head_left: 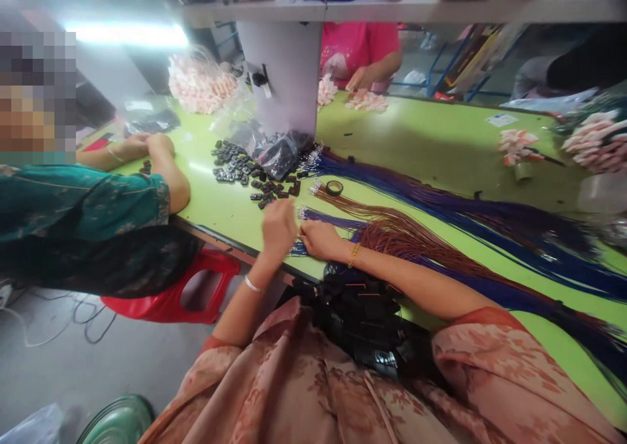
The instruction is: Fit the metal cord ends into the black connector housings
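Observation:
My left hand, slightly blurred, has its fingers curled together above the near edge of the green table. Anything inside it is hidden. My right hand is closed beside it, thumb and fingers pressed together, the two hands almost touching. What it pinches is too small to make out. Purple-blue wires with bare metal ends lie just behind my right hand, and brown wires spread along its far side. Beyond my left hand are loose small black connector housings. More black pieces are heaped in my lap.
A roll of tape and a plastic bag of black parts lie on the green table. Dark blue wires stretch rightward. A co-worker's arm rests at left, by a red stool. Another person handles pale pink pieces opposite.

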`<state>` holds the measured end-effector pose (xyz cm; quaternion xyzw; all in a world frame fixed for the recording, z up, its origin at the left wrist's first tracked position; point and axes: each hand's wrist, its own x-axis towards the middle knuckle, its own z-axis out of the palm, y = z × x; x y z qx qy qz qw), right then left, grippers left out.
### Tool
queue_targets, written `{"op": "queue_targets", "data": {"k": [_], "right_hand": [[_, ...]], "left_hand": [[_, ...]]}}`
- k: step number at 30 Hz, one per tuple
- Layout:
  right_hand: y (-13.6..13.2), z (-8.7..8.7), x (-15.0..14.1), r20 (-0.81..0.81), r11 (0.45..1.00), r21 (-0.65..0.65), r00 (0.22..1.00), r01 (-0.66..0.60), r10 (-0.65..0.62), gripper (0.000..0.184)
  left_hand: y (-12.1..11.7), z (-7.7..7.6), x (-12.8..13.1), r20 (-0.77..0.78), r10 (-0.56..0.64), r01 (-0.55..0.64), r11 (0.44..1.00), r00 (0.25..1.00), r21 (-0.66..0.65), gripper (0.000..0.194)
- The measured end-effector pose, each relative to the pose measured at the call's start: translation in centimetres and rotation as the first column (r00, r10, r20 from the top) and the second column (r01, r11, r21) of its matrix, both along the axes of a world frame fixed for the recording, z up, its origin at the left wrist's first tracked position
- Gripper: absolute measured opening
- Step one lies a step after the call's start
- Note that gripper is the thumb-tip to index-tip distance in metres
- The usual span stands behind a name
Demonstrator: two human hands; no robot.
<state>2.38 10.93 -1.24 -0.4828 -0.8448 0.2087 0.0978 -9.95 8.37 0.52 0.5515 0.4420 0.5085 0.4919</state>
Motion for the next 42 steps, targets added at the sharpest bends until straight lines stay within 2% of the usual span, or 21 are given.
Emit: {"op": "queue_targets", "data": {"k": [1,2,3,4,5,6,8,10,12,14,16,18,20,23,27,31,37,42], "right_hand": [[-0.1,0.1,-0.1,0.038,1.000,0.017,0.999,-0.006,0.006,0.014],[-0.2,0.1,-0.2,0.089,0.999,0.041,0.996,-0.012,0.008,0.015],[-0.2,0.1,-0.2,0.136,0.998,0.066,0.991,-0.019,0.010,0.016],[-0.2,0.1,-0.2,0.167,0.996,0.088,0.986,-0.028,0.013,0.018],[-0.2,0.1,-0.2,0.176,0.994,0.102,0.984,-0.031,0.012,0.019],[-0.2,0.0,-0.2,0.161,0.994,0.108,0.987,-0.023,0.005,0.019],[-0.1,-0.1,0.0,0.088,0.995,0.099,0.996,0.002,-0.011,0.019],[0.1,-0.2,0.2,-0.032,0.996,0.086,0.999,0.014,-0.012,0.016],[0.3,-0.2,0.3,-0.176,0.997,0.075,0.984,0.011,0.002,0.013],[0.4,-0.1,0.3,-0.319,0.998,0.059,0.948,0.007,0.012,0.011],[0.5,0.2,0.3,-0.444,0.999,0.037,0.896,0.014,0.004,0.011],[0.6,0.4,0.3,-0.537,0.999,0.022,0.843,0.023,-0.008,0.011],[0.5,0.6,0.4,-0.589,0.999,0.015,0.808,0.031,-0.017,0.012],[0.4,0.8,0.6,-0.601,0.997,0.011,0.797,0.073,-0.051,0.013],[0.3,0.8,0.9,-0.555,0.990,0.013,0.825,0.138,-0.107,0.014],[0.2,0.8,1.0,-0.529,0.986,0.016,0.838,0.164,-0.131,0.016],[0.0,1.2,1.1,-0.493,0.984,0.002,0.857,0.176,-0.152,0.018],[-0.1,1.4,1.1,-0.470,0.986,0.029,0.873,0.164,-0.131,0.017]], "left_hand": [[2.1,-0.4,-1.8,-0.222,0.154,-0.138,0.987,0.963,0.086,0.017],[4.1,-0.8,-3.6,-0.423,0.302,-0.251,0.952,0.854,0.174,0.020],[5.9,-1.4,-5.1,-0.571,0.386,-0.306,0.922,0.724,0.236,0.022],[7.3,-2.0,-6.4,-0.673,0.403,-0.311,0.914,0.620,0.261,0.022],[8.3,-2.6,-7.4,-0.742,0.383,-0.289,0.921,0.550,0.261,0.021],[9.0,-3.1,-8.2,-0.784,0.362,-0.272,0.928,0.504,0.254,0.020],[9.4,-3.7,-9.1,-0.821,0.332,-0.246,0.939,0.464,0.241,0.015],[9.0,-3.7,-9.3,-0.827,0.322,-0.257,0.940,0.461,0.223,0.013],[8.2,-3.2,-9.2,-0.812,0.320,-0.293,0.937,0.489,0.193,0.017],[7.2,-2.7,-9.1,-0.736,0.343,-0.333,0.928,0.584,0.168,0.026],[6.2,-2.4,-8.7,-0.549,0.339,-0.346,0.934,0.764,0.095,0.038],[5.1,-2.4,-7.9,-0.262,0.264,-0.289,0.955,0.928,-0.064,0.045],[4.1,-2.5,-6.9,0.034,0.174,-0.160,0.956,0.984,-0.247,0.044],[2.8,-2.7,-5.3,0.354,0.133,0.024,0.913,0.926,-0.406,0.040],[2.0,-2.7,-4.1,0.566,0.139,0.161,0.880,0.813,-0.447,0.030],[1.8,-2.7,-3.7,0.602,0.147,0.190,0.867,0.785,-0.460,0.020],[1.6,-2.9,-3.4,0.619,0.121,0.223,0.865,0.776,-0.449,0.020],[1.4,-3.0,-3.6,0.596,0.116,0.200,0.876,0.795,-0.438,0.022]]}}
